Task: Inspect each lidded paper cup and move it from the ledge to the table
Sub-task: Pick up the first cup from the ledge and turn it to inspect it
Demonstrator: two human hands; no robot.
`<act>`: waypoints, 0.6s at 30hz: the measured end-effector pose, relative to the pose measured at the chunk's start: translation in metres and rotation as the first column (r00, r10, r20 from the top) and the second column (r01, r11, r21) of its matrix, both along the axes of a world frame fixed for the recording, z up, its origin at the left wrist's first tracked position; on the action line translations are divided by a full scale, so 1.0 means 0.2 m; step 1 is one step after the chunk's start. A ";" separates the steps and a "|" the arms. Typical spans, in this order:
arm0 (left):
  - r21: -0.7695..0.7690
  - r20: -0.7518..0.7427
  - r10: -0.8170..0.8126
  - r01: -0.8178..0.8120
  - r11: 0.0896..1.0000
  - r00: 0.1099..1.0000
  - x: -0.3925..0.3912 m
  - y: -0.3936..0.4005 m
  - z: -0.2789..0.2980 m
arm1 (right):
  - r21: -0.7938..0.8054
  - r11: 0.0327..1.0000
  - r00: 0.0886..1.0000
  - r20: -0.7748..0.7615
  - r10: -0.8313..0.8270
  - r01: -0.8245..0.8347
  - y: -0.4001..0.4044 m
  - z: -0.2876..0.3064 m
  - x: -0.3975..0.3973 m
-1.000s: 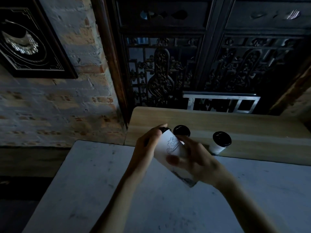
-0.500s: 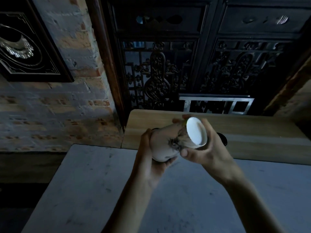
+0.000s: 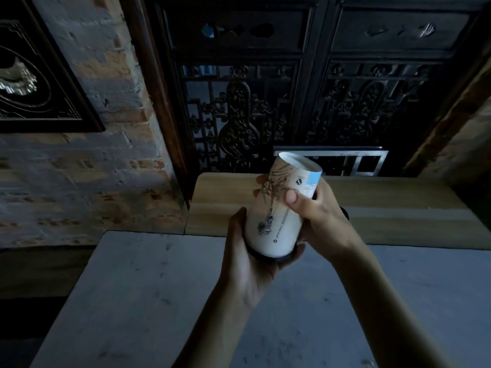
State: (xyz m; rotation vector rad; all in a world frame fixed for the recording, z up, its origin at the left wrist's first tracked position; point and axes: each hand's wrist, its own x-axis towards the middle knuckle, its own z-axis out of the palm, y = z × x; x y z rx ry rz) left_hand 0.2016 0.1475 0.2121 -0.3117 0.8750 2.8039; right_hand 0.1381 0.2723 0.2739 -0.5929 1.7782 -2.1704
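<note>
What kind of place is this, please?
Probably a café or teahouse in an old-style building: bare brick wall, dark carved wooden lattice screens, and a printed takeaway paper cup.

One cup (image 3: 276,221), two hands (image 3: 249,264).

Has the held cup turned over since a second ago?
Yes. The cup now has its base up toward the ledge and its dark lid down in the left hand.

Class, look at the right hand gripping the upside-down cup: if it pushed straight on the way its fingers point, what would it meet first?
Already wrapped on the paper cup, the right hand points leftward; beyond, probably the brick wall, though depth is unclear.
</note>
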 end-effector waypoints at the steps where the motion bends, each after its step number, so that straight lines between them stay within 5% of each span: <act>1: 0.036 0.006 -0.032 0.031 0.999 0.999 0.00 -0.01 0.01 | -0.012 0.999 0.999 0.011 0.046 -0.046 0.01 0.01 0.00; 4: 0.024 0.004 -0.041 0.041 0.999 0.999 0.01 -0.01 0.02 | -0.043 0.997 0.998 0.029 0.061 -0.060 0.01 0.02 -0.01; 11: -0.226 -0.103 0.127 -0.148 0.963 0.986 0.02 0.05 0.03 | -0.049 0.982 0.982 -0.033 -0.186 0.184 -0.03 0.00 0.01; 18: -0.039 0.019 -0.085 0.085 0.996 0.996 0.04 0.01 0.06 | -0.063 0.997 0.998 0.039 0.039 -0.036 0.04 0.05 -0.01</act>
